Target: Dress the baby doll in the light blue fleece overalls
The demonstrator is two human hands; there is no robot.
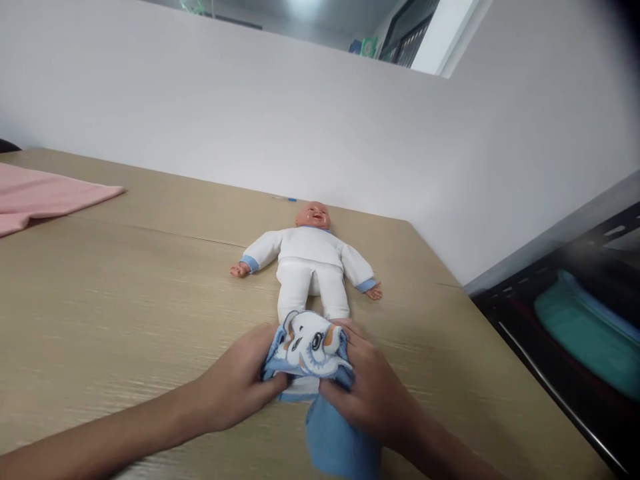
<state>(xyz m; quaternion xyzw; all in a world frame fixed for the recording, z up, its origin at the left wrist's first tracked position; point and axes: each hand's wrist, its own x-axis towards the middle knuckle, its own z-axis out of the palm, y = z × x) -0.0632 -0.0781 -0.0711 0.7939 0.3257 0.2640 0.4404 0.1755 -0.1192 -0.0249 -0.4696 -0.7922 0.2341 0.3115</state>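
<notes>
A baby doll (311, 247) lies on its back on the table, head away from me and arms spread. It wears a white top with blue cuffs, and its legs are white. Just at the lower ends of those legs, blue baby trousers (345, 433) with a white animal-face patch are gathered up. My left hand (255, 370) grips their left edge, thumb tucked inside the opening. On the opposite edge, my right hand (367, 383) is closed around the cloth in the same way. One blue leg hangs toward me. The doll's feet are hidden behind the bunched cloth.
A pink cloth (45, 193) lies at the table's far left. Behind the doll's head is a small blue-and-white thin object (287, 199) near the wall. To the right, beyond the table edge, stands a black rack (530, 333) with a teal item (585, 333) on it.
</notes>
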